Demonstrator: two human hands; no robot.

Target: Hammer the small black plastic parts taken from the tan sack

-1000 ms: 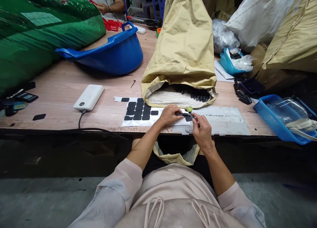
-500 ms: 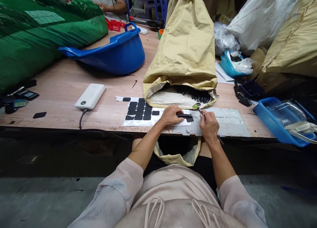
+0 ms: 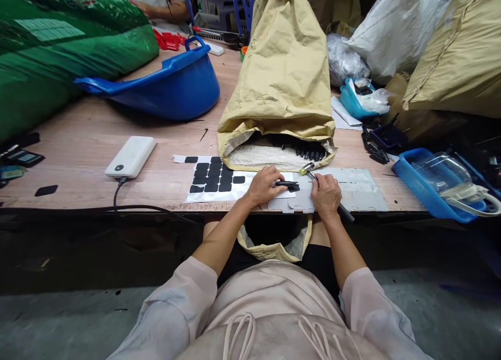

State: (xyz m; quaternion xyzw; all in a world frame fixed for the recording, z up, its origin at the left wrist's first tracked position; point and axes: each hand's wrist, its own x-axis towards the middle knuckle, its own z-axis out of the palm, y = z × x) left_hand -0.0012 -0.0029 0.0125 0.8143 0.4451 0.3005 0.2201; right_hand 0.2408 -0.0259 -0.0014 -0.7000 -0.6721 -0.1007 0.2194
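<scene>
My left hand (image 3: 266, 185) is closed on a slim black plastic piece (image 3: 287, 183), held low over the work surface by fingertips and thumb. Beneath that piece lies a rounded black patch (image 3: 294, 188). In my right hand (image 3: 327, 194) is a small hammer (image 3: 307, 168), its yellow-green and dark head up and to the left, its dark handle sticking out below the fist. The hammer head is apart from the black piece. Under my left wrist runs a white sheet (image 3: 230, 196) bearing several rounded black patches. A worn grey board (image 3: 362, 189) lies below my right hand.
An open tan sack (image 3: 282, 83) holding black pieces lies just ahead. Another open sack (image 3: 274, 253) sits at my lap. A blue basin (image 3: 183, 88), white power bank (image 3: 131, 157) with cable, and blue tray (image 3: 430, 188) stand around. A co-worker's arm (image 3: 168, 9) shows at the back.
The view has shifted slightly, moving the table's contents left in the picture. The hammer has turned a little in my right hand, showing more handle. My left hand keeps the black piece.
</scene>
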